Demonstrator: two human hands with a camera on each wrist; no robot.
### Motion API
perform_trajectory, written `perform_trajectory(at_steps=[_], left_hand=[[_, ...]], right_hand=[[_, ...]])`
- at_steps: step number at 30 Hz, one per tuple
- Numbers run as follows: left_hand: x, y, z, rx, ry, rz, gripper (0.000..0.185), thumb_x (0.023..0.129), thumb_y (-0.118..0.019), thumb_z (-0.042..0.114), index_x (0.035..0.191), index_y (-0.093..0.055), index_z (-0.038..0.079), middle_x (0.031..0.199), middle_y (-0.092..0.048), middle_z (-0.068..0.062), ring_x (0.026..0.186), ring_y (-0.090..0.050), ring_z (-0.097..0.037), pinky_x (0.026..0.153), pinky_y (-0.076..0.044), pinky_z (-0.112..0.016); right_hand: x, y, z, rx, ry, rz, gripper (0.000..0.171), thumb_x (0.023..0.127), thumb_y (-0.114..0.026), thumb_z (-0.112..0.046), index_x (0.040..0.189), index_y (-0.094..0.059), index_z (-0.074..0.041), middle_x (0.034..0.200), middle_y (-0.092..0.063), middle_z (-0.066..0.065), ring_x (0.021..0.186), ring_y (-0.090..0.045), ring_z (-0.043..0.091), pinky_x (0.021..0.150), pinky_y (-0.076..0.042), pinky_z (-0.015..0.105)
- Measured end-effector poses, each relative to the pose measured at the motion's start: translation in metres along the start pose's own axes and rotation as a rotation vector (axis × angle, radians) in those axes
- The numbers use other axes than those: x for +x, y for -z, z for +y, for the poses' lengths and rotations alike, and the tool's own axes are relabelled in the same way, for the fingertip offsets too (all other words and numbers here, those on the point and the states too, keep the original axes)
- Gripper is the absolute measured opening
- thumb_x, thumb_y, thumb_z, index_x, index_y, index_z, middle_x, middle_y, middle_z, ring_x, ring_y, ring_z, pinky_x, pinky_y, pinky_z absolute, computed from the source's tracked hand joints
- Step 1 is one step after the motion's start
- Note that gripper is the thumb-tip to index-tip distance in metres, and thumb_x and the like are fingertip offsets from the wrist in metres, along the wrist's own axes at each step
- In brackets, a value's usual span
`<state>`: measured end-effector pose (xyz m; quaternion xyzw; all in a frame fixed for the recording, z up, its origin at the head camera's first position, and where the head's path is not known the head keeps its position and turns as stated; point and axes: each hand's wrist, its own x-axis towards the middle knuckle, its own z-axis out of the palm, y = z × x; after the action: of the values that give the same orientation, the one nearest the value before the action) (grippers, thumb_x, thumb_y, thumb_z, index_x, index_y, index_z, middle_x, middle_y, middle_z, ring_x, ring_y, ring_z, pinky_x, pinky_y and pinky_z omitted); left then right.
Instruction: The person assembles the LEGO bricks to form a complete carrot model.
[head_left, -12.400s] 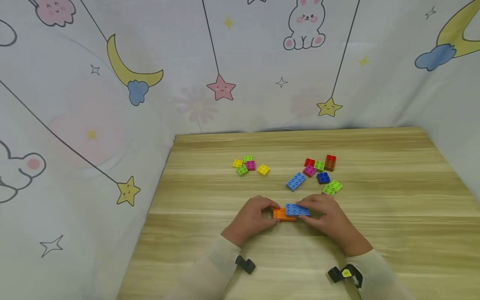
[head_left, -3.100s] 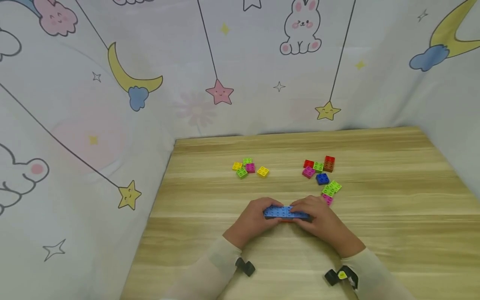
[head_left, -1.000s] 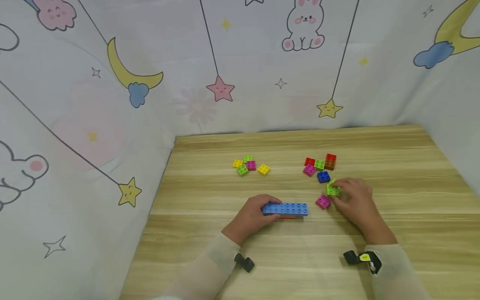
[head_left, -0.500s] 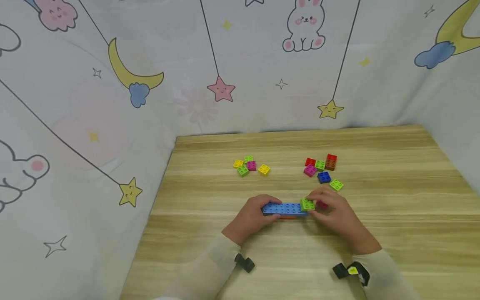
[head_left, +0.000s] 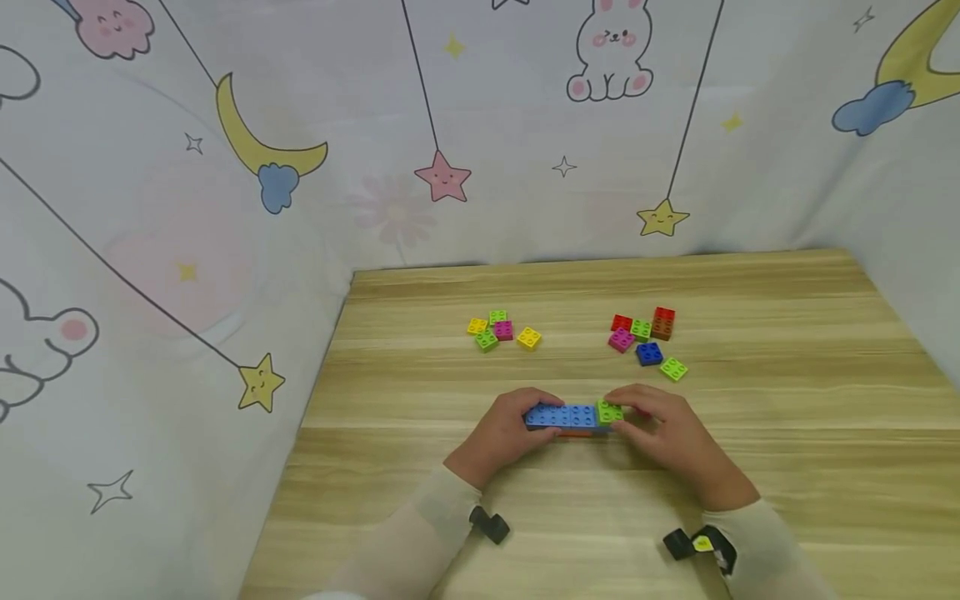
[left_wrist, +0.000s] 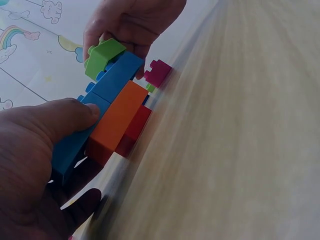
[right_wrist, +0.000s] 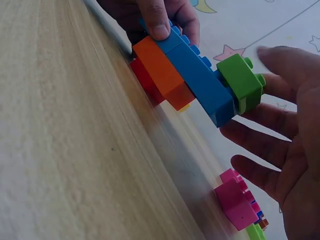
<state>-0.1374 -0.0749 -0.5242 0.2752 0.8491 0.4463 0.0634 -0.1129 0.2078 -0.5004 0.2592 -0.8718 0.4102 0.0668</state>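
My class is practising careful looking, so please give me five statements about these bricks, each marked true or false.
1. The left hand grips the blue pair. True.
2. A red brick is beneath the orange brick. True.
3. The orange brick is on top of the blue pair. False: it is underneath.
4. A green brick is at the blue pair's right end, by the right hand. True.
5. That green brick is in the left hand. False: it is by the right hand.

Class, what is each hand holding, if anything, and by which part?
Left hand: the left blue brick, by its near and far sides. Right hand: at the stacked green brick; whether it grips cannot be told.
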Motion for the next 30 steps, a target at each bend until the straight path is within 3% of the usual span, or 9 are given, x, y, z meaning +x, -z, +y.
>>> perform_trajectory(at_steps=[4,7,13,18,21,25,30], left_hand=[[-0.001,0.001,0.001,-0.002,0.001,-0.002,0.033,0.087,-0.076,0.032,0.118,-0.065,0.033,0.117,-0.062,0.019,0.102,-0.056,-0.002,0.093,-0.048,-0.027],[-0.001,0.001,0.001,0.006,0.003,-0.007,0.033,0.087,-0.075,0.032,0.118,-0.065,0.034,0.117,-0.061,0.019,0.103,-0.056,-0.002,0.094,-0.048,-0.027],[0.001,0.001,0.001,0.015,0.003,-0.015,0.033,0.087,-0.075,0.032,0.119,-0.065,0.033,0.118,-0.061,0.018,0.106,-0.056,-0.001,0.096,-0.047,-0.027],[0.000,0.001,0.004,0.013,0.012,-0.016,0.033,0.087,-0.075,0.032,0.119,-0.065,0.032,0.118,-0.062,0.018,0.105,-0.056,-0.002,0.095,-0.047,-0.027],[0.000,0.001,0.004,0.017,0.010,-0.016,0.033,0.088,-0.075,0.032,0.119,-0.065,0.031,0.117,-0.062,0.017,0.104,-0.056,-0.001,0.095,-0.047,-0.027],[0.001,0.000,0.004,0.015,0.005,-0.013,0.032,0.087,-0.075,0.031,0.119,-0.065,0.030,0.116,-0.062,0.017,0.103,-0.057,-0.002,0.094,-0.047,-0.025],[0.001,0.000,0.003,0.005,0.017,-0.011,0.033,0.087,-0.075,0.030,0.118,-0.066,0.030,0.115,-0.062,0.017,0.102,-0.057,-0.002,0.093,-0.048,-0.025]], right_hand=[[0.000,-0.004,-0.001,0.059,-0.085,0.039,0.019,0.094,-0.067,-0.025,0.112,-0.071,-0.029,0.111,-0.068,-0.014,0.098,-0.063,0.005,0.078,-0.052,0.022],[0.001,-0.008,-0.003,0.108,-0.137,0.082,0.015,0.093,-0.068,-0.025,0.106,-0.073,-0.029,0.106,-0.069,-0.014,0.094,-0.063,0.005,0.075,-0.052,0.019],[0.005,-0.013,-0.011,0.086,-0.270,0.126,0.017,0.089,-0.073,-0.031,0.103,-0.075,-0.021,0.103,-0.071,-0.007,0.093,-0.064,0.011,0.077,-0.055,0.027],[0.008,-0.009,-0.019,0.089,-0.504,0.018,0.047,0.089,-0.066,-0.051,0.118,-0.068,-0.014,0.113,-0.069,0.002,0.097,-0.065,0.018,0.084,-0.054,0.039],[0.009,-0.007,-0.023,0.147,-0.616,-0.083,0.056,0.090,-0.062,-0.056,0.123,-0.065,-0.011,0.117,-0.067,0.009,0.091,-0.068,0.019,0.081,-0.056,0.038],[0.012,-0.006,-0.026,0.298,-0.713,-0.170,0.057,0.092,-0.062,-0.051,0.125,-0.061,-0.005,0.112,-0.068,0.014,0.081,-0.070,0.021,0.074,-0.058,0.035],[0.015,-0.008,-0.027,0.452,-0.806,-0.159,0.048,0.094,-0.063,-0.043,0.121,-0.063,-0.002,0.105,-0.069,0.013,0.081,-0.070,0.024,0.073,-0.058,0.035]])
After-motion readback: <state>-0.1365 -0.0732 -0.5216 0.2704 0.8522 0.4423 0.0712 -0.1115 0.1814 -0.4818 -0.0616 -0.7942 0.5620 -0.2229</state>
